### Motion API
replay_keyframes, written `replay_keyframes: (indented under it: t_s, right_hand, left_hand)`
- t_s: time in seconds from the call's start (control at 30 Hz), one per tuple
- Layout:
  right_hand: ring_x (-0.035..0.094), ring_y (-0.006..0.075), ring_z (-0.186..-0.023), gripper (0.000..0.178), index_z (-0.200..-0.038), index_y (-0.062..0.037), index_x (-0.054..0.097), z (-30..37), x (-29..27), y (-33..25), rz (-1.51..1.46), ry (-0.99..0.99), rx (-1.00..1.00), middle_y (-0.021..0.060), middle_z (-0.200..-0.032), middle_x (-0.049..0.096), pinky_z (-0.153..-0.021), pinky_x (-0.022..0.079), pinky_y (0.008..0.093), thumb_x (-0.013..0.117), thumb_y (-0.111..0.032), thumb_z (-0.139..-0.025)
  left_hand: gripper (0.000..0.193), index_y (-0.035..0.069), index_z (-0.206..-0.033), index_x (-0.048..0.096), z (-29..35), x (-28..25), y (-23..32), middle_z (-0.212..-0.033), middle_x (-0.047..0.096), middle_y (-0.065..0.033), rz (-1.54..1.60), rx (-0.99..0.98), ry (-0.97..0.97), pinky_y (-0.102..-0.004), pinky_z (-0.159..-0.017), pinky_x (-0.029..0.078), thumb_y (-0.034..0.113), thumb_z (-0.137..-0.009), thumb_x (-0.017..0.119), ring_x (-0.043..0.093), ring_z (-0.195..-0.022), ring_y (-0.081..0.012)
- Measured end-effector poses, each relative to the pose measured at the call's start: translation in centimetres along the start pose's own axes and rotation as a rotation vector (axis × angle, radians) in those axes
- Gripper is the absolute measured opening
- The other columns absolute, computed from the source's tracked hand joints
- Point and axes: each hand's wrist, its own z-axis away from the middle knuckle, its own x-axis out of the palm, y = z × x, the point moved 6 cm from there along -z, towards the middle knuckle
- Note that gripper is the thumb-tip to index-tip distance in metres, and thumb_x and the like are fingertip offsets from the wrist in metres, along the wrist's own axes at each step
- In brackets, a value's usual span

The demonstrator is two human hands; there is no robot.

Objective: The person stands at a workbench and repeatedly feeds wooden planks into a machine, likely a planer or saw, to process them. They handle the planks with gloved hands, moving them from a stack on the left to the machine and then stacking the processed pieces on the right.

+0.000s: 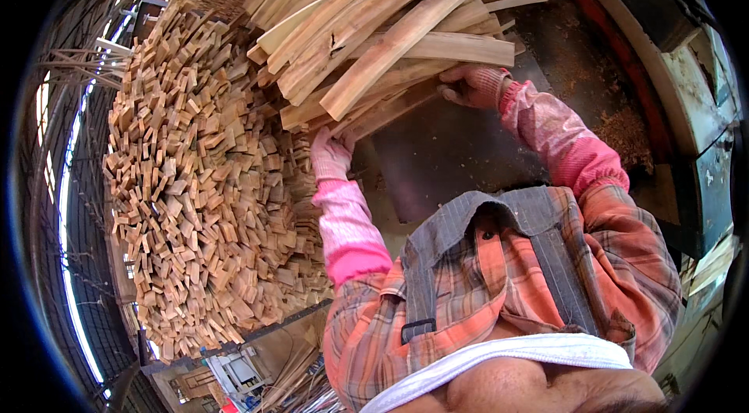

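Several long wooden boards lie in a loose, criss-crossed pile in front of me. The nearest wooden board runs along the near edge of that pile. My left hand, in a pale pink glove, is closed on this board's left end, its fingers partly hidden by the wood. Near its right end is my right hand, also gloved, with the fingers curled in and the thumb against them at the board's edge. Pink sleeve covers reach up both forearms.
A tall stack of short wooden pieces stands to my left, ends facing out. Under the boards is a dark metal surface with sawdust at its right. A red-edged frame curves along the right. A pale device sits at lower left.
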Motion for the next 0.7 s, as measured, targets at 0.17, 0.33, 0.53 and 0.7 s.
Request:
replay_keyframes:
  t_s: [0.17,0.33,0.53,0.7]
  right_hand:
    - [0.070,0.0234,-0.086,0.010,-0.106,-0.0045,0.067,2.6,0.7,-0.8,-0.991,0.396,0.743,0.0080,-0.090,0.068,-0.071,0.060,0.0349,0.068,-0.004,-0.096]
    - [0.073,0.0248,-0.076,0.019,-0.103,0.0013,0.066,8.8,2.7,-5.3,-1.030,0.139,0.707,0.0104,-0.086,0.071,-0.069,0.063,0.0352,0.071,-0.016,-0.098]
    - [0.070,0.0228,-0.080,0.021,-0.106,-0.0041,0.067,4.8,0.0,-6.9,-1.108,0.469,0.566,0.0085,-0.094,0.070,-0.071,0.064,0.0357,0.074,-0.020,-0.095]
    - [0.068,0.0188,-0.084,0.020,-0.110,-0.0088,0.069,1.7,-3.2,-4.9,-0.906,0.523,0.598,0.0051,-0.098,0.069,-0.069,0.062,0.0325,0.076,-0.019,-0.093]
  left_hand:
    - [0.037,0.002,-0.094,0.068,4.1,2.7,2.2,-0.076,0.068,-0.0085,-1.414,-0.007,0.073,-0.0382,-0.053,0.053,0.039,-0.097,0.068,0.064,-0.059,-0.0239]
    - [0.034,-0.004,-0.122,0.069,13.3,10.7,7.8,-0.100,0.076,-0.0116,-1.233,0.764,0.060,-0.0325,-0.078,0.059,0.019,-0.098,0.074,0.071,-0.085,-0.0201]
    - [0.090,0.006,-0.156,0.038,12.3,22.2,0.4,-0.147,0.055,-0.0248,-2.337,1.261,-0.236,-0.0528,-0.107,0.047,0.040,-0.084,0.080,0.061,-0.124,-0.0419]
    - [0.068,0.012,-0.146,0.055,6.6,24.2,2.9,-0.136,0.066,-0.0157,-2.245,0.984,-0.203,-0.0459,-0.100,0.053,0.039,-0.088,0.077,0.068,-0.116,-0.0375]
